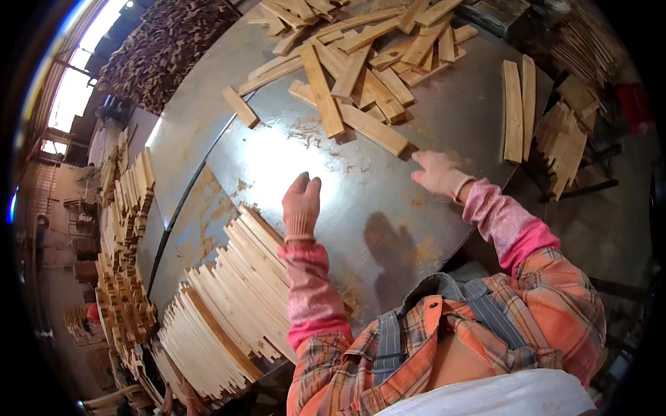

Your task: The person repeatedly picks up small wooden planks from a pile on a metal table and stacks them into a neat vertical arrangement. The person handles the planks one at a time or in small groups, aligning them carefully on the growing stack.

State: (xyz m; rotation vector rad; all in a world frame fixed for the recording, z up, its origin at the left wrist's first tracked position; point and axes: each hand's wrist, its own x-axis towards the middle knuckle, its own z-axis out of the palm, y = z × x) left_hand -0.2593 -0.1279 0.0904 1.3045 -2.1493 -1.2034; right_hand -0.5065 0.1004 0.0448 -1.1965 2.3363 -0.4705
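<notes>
Both my hands wear pale pinkish gloves above a grey metal table. My left hand is raised over the table beside a row of stacked wooden strips; its dark-tipped fingers point away from me, slightly apart, with nothing seen in them. My right hand reaches leftward, fingers apart and holding nothing. Just beyond its fingertips lies the end of a wooden slat, apart from them as far as I can see. That slat belongs to a loose pile of wooden slats at the far side.
Two slats lie at the table's right edge. A short slat lies left of the pile. More stacked wood stands at the left, and a bundle of boards beyond the right edge. A dark seam crosses the table.
</notes>
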